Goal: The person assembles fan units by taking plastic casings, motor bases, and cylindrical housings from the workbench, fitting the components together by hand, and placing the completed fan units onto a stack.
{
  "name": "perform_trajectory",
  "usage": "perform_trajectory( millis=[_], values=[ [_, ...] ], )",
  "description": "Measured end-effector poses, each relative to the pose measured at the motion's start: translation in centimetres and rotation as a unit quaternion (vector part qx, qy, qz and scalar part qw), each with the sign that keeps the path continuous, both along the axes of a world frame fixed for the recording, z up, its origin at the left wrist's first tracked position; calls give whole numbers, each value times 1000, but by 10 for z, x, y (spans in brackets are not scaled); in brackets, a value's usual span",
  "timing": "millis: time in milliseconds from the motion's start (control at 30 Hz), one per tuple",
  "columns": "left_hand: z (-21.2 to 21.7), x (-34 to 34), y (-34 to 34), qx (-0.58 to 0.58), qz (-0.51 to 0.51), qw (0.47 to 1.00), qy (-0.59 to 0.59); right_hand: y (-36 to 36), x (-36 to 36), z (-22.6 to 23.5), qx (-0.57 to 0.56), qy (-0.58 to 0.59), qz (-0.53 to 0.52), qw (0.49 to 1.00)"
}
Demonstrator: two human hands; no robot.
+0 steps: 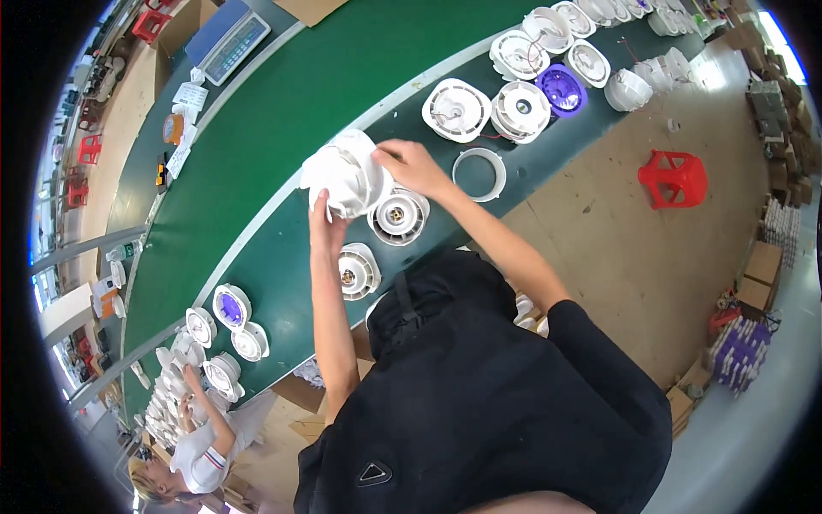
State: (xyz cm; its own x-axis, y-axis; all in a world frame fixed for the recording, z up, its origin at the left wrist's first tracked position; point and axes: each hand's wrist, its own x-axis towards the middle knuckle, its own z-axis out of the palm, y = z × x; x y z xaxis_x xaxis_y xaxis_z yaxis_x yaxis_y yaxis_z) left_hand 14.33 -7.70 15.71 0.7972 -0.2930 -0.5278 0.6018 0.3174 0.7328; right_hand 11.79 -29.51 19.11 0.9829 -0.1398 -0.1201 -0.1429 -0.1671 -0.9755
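Observation:
Over the edge of the green conveyor, my left hand [325,228] and my right hand [413,169] hold a white plastic fan housing [341,176]. The left hand grips it from the near side, thumb up along its wall. At the right side, the fingers of the right hand are closed on its rim. Just below it stands a round white housing with a metal motor centre [399,217], partly covered. A similar motor unit [358,271] rests nearer to me, beside my left forearm. A plain white ring [479,175] lies right of my right hand.
More white housings [456,110] and a purple-faced one [562,90] line the worktop at the upper right. Several units [250,341] sit at the lower left, near a co-worker [199,454]. A digital scale [233,47] stands across the conveyor [282,111]. A red stool [674,180] is on the floor.

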Motion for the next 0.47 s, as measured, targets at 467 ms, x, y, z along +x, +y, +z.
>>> perform_trajectory(
  millis=[467],
  values=[
    [-150,79,27,534,-79,797,-273,-103,31,-99,-518,96,64,848]
  ],
)
